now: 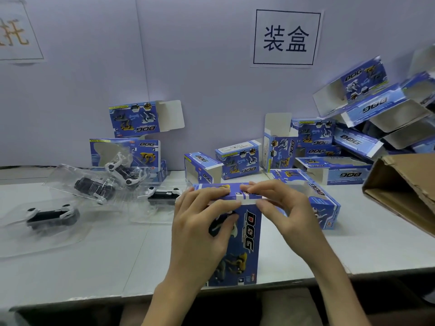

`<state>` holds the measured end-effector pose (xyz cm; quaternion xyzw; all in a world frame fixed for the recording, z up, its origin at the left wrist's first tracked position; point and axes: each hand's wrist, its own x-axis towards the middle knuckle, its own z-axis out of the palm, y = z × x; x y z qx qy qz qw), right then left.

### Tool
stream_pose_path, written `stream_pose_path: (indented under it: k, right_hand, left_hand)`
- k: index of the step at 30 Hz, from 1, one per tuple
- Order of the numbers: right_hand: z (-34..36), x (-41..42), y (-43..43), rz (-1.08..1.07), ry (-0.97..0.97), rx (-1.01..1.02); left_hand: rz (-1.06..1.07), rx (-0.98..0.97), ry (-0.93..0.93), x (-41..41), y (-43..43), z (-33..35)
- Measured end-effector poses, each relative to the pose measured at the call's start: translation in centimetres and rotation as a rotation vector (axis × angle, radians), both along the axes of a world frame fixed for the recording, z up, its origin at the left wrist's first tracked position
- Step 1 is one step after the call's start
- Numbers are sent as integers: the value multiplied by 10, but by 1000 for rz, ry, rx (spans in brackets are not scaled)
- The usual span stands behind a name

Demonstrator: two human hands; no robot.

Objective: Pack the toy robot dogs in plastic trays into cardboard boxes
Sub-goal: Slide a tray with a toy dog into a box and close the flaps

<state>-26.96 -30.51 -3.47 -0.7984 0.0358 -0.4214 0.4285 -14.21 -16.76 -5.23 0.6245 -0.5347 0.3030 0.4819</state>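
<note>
A blue "DOG" cardboard box [247,234] lies lengthwise on the white table, its far end flap [226,191] folded over. My left hand [200,227] grips the box's left side, fingers curled over the top and the flap edge. My right hand [280,205] pinches the flap's right end with thumb and fingers. Left of the box lie toy robot dogs in clear plastic trays: one near the left edge [50,216], one beside the box [163,195], and two stacked further back [98,187].
Several empty blue boxes stand and lie along the back wall, with one heap at the right [367,109] and another box just right of my hands [322,198]. A brown carton [400,184] lies open at the right edge. The table's front edge [70,300] runs below my wrists.
</note>
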Motion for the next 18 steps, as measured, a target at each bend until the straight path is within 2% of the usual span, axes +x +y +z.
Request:
stream_pose_path:
  k: [3, 10, 18]
  right_hand:
    - [1, 1, 2, -7, -18, 22]
    - [0, -11, 1, -27, 63, -127]
    - [2, -3, 1, -42, 21, -59]
  left_hand:
    - [-4, 20, -8, -2, 2, 1]
    - [-13, 23, -80, -1, 10, 9]
    - [-84, 39, -48, 14, 13, 18]
